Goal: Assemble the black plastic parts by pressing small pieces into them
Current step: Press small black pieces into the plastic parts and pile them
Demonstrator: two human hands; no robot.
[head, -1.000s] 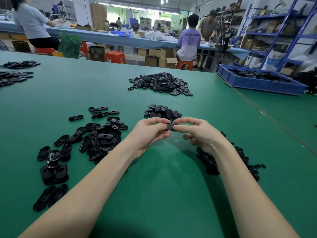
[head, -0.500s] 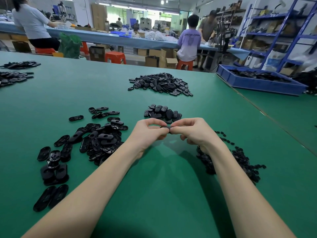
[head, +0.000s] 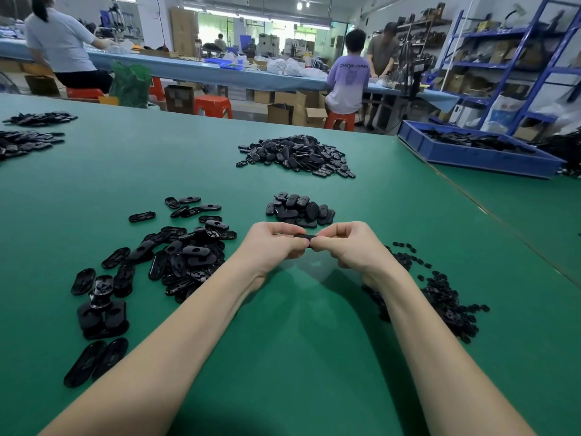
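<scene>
My left hand (head: 273, 243) and my right hand (head: 349, 243) meet above the green table (head: 298, 341), fingers curled, both pinching one black plastic part (head: 304, 236) seen edge-on between the fingertips. Most of the part is hidden by my fingers. To the left lies a spread of black oval parts (head: 179, 253). Under my right wrist is a heap of small black pieces (head: 446, 297). Just beyond my hands sits a small pile of black parts (head: 298, 210).
A larger heap of black parts (head: 297, 155) lies farther back. More piles (head: 25, 140) sit at the far left. A blue tray (head: 471, 152) of parts stands at the back right. People sit at a long bench (head: 201, 72) beyond the table.
Both hands have stayed together on the part and shifted slightly upward and away from me. The part turned from flat-facing to edge-on between my fingertips.
</scene>
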